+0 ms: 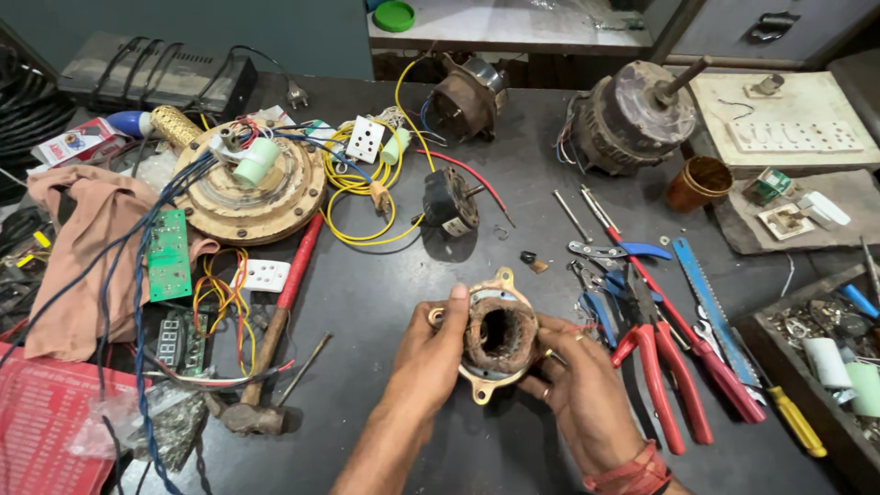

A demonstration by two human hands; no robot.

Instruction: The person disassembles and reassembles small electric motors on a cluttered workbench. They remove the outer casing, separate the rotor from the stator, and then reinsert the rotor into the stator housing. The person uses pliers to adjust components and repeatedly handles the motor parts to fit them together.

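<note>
Stator core (496, 337), a small rusty winding pack in a brass-coloured mounting plate, is being held up just above the dark counter (385, 302), between both hands. Left hand (429, 353) is gripping its left rim, thumb pressing over the top; right hand (576, 385) is cradling the other side, fingers (547, 359) clamped on the plate. Holding by the plate, not the brittle-looking windings, seems wise. Red pliers (665, 371) are lying just beside it.

Brown-wound stator (496, 337) on brass-coloured plate, red-handled pliers (662, 367), green circuit board (168, 255), yellow wires (359, 188).
</note>
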